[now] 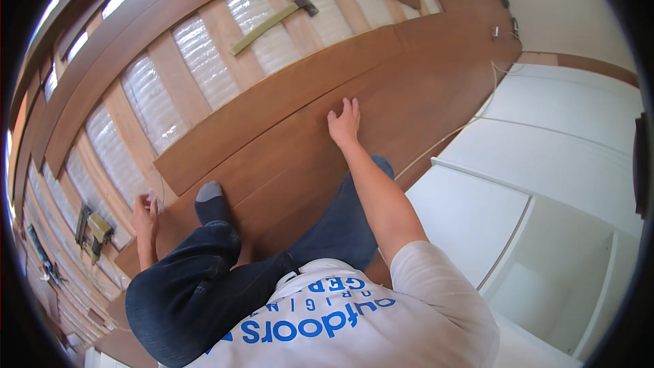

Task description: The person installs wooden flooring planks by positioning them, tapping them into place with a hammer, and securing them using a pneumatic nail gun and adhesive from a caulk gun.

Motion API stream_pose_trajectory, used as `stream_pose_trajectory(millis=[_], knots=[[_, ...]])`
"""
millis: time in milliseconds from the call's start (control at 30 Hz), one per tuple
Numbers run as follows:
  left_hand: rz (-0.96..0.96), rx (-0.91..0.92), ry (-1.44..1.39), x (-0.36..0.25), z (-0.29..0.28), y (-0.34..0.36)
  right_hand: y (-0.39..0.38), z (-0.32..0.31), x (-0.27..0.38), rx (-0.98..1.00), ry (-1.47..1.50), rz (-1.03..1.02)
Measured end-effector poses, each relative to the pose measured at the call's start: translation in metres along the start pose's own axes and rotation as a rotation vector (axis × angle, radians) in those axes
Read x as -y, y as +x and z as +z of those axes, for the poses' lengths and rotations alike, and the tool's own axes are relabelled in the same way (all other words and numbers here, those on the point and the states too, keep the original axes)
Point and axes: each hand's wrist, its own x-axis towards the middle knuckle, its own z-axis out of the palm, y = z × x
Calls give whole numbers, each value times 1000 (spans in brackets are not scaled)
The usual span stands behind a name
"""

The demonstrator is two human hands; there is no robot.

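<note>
My left hand [146, 212] is at the lower left, beside the end of a brown plank [182, 165]; its fingers are pinched on something small and pale, too small to name, near a thin wire. My right hand [346, 121] rests on or just over the brown floorboards [422, 82], near a long seam, with fingers apart and nothing held. My socked foot [210, 197] is on the boards between my hands. A nail gun [95, 230] lies left of my left hand, on pale battens with clear wrap between them.
A hammer [296, 4] lies on the battens [210, 26] above the laid boards. Loose planks [136, 7] cross the upper left. A tool [42, 255] lies at the far left. White cabinets [518, 150] line the right side, with a pale cable [446, 135] along them.
</note>
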Motion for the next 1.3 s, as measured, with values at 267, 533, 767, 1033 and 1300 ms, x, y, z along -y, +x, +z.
stream_pose_trajectory(millis=[267, 533, 767, 1033, 1300], knots=[[-144, 190, -184, 73, 79, -108, -161, -119, -10, 74, -144, -482], [-199, 262, -214, 36, 64, -137, -286, -135, 21, 270, -83, -837], [-101, 384, -172, -5, 41, -92, -348, -177, -42, -65, 588, -202], [-100, 518, -118, -3, 27, 58, -545, -201, -192, 341, 158, 458], [-375, 743, -235, -39, 61, 119, -796, -132, -387, 178, -141, 1356]])
